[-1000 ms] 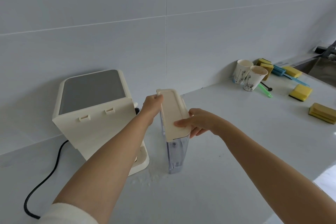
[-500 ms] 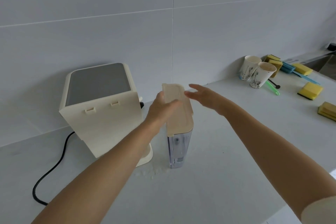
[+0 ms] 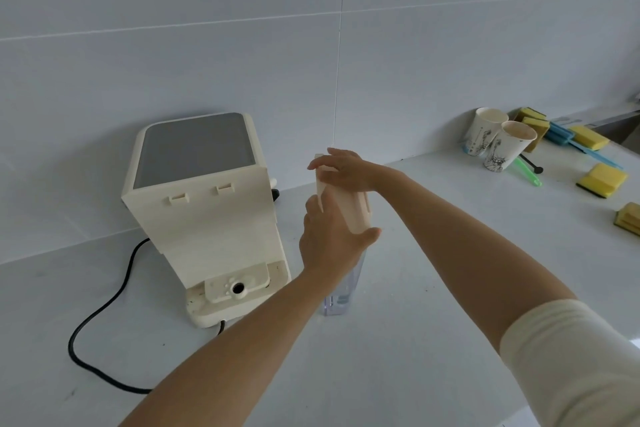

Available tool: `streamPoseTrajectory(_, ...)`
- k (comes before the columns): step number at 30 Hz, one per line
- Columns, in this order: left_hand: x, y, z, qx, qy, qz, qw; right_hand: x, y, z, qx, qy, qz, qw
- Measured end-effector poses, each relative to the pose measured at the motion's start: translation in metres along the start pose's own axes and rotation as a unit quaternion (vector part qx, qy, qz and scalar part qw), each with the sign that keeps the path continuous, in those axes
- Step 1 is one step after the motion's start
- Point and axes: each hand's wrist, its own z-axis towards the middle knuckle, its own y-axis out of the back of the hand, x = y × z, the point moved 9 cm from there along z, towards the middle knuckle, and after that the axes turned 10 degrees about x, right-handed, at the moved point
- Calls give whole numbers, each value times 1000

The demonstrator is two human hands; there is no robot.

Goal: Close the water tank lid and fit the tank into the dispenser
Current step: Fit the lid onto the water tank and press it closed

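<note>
A clear plastic water tank (image 3: 341,291) stands upright on the white counter, just right of the cream dispenser (image 3: 204,204). A cream lid (image 3: 349,215) lies on top of the tank. My left hand (image 3: 330,239) grips the tank's near upper end, thumb over the lid's front edge. My right hand (image 3: 346,170) lies flat on the lid's far end, fingers spread. The dispenser's back faces me, with an empty base dock and a round port (image 3: 238,288) at the bottom. The seam between lid and tank is hidden by my hands.
A black power cord (image 3: 100,315) curls from the dispenser across the counter's left. Two paper cups (image 3: 498,142) stand at the back right, with yellow sponges (image 3: 601,180), a blue brush and a green utensil beyond. A tiled wall runs behind.
My right hand moved from the lid's near end to its far end and now presses on it. My left hand slid down to the tank's near top. The lid has come down flatter.
</note>
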Motion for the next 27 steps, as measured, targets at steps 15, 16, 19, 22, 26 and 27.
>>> streamPoseTrajectory(15, 9, 19, 10, 57, 17, 3, 998, -28, 13, -14, -15, -89, -24, 996)
streamPoseTrajectory(16, 11, 21, 11, 63, 15, -5, 998, -32, 15, -16, -27, -94, -15, 995)
streamPoseTrajectory(19, 13, 27, 16, 84, -18, -16, 996, -46, 20, -24, -64, -122, -3, 991)
streamPoseTrajectory(22, 11, 33, 19, 102, -47, -4, 994, -60, 24, -37, -93, -143, 3, 985)
streamPoseTrajectory(26, 11, 40, 25, 120, -61, -12, 991, -74, 23, -56, -112, -139, 47, 983)
streamPoseTrajectory(27, 13, 40, 27, 121, -58, -20, 991, -77, 23, -60, -118, -140, 58, 981)
